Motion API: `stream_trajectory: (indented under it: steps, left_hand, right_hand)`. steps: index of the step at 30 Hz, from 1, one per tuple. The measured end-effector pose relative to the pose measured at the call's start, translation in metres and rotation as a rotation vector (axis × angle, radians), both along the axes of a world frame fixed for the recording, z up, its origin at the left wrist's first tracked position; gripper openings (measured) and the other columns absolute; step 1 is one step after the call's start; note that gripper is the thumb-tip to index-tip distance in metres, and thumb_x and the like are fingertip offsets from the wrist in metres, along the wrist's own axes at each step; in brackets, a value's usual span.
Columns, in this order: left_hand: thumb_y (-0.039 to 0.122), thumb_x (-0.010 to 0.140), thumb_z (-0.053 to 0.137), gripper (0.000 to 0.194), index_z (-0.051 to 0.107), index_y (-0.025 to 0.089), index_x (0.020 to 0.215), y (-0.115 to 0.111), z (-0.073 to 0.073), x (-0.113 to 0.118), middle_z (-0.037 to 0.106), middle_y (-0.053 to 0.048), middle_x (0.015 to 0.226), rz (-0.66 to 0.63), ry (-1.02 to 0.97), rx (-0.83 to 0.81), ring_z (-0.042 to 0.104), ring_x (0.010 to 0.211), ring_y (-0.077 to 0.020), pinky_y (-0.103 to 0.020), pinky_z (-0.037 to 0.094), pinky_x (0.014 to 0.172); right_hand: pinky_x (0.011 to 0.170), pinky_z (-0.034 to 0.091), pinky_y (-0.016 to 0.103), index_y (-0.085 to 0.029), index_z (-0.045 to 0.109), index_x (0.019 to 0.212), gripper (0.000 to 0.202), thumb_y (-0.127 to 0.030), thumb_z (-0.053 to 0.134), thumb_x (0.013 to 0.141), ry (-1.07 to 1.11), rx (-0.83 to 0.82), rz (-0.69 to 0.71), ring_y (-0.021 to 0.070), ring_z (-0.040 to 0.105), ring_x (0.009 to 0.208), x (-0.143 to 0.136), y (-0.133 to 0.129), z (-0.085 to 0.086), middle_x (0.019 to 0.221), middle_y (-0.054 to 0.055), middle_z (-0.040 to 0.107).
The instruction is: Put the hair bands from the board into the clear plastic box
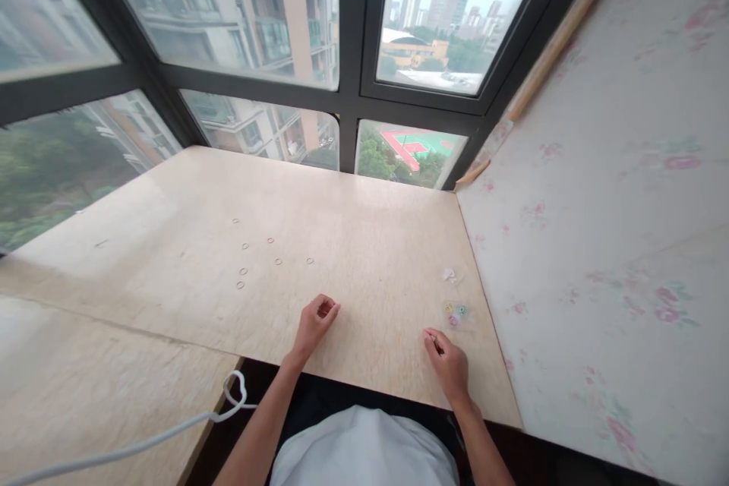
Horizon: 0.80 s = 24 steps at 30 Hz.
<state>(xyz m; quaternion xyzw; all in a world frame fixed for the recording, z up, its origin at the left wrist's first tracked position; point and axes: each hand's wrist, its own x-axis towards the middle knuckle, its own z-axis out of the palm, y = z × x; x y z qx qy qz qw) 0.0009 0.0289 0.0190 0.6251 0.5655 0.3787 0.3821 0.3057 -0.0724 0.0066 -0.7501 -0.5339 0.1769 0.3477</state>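
Left hand (pixel 317 317): curled, grip unclear
Right hand (pixel 449 366): likewise, near coloured round pieces (pixel 453 320)
Thin rings (pixel 240 288): left, on grained table (pixel 376 243)

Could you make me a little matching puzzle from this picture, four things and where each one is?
Things:
1. Thin rings
2. Small coloured pieces
3. White cable
4. Left hand

Places:
A. Near the flowered wall, just beyond the right hand
B. Between the thin rings and the right hand
C. Scattered over the left half of the tabletop
D. At the lower left of the picture, curled into a loop

Right pairs: 1-C, 2-A, 3-D, 4-B
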Motion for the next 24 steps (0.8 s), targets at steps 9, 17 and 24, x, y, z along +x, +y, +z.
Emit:
stream_trajectory:
  steps: [9, 17, 24]
  left_hand:
    - [0.028, 0.081, 0.051, 0.022, 0.061, 0.017, 0.097, 0.099, 0.011, -0.095, 0.069, -0.006, 0.099, 0.433, 0.36, -0.047, 0.066, 0.078, -0.0162, -0.026, 0.05, 0.074]
    - [0.012, 0.079, 0.052, 0.04, 0.058, 0.017, 0.118, 0.175, 0.013, -0.152, 0.066, -0.009, 0.117, 0.384, 0.577, -0.107, 0.062, 0.104, -0.021, -0.029, 0.046, 0.087]
    - [0.021, 0.083, 0.054, 0.035, 0.059, 0.023, 0.118, 0.189, 0.011, -0.153, 0.07, -0.006, 0.104, 0.179, 0.73, -0.098, 0.061, 0.103, -0.0233, -0.031, 0.045, 0.085]
  right_hand:
    - [0.057, 0.044, 0.03, -0.02, 0.074, 0.09, 0.059, -0.063, 0.035, 0.082, -0.251, -0.096, -0.051, 0.0254, 0.067, 0.065, 0.003, 0.003, -0.009, 0.073, 0.007, 0.073]
    - [0.053, 0.041, 0.03, -0.023, 0.074, 0.091, 0.057, -0.063, 0.034, 0.079, -0.306, -0.169, -0.079, 0.0253, 0.066, 0.062, 0.003, 0.005, -0.009, 0.072, 0.006, 0.072]
    - [0.054, 0.042, 0.03, -0.019, 0.074, 0.089, 0.061, -0.066, 0.038, 0.074, -0.17, -0.176, -0.141, 0.0265, 0.066, 0.065, 0.005, 0.008, -0.006, 0.069, 0.007, 0.071]
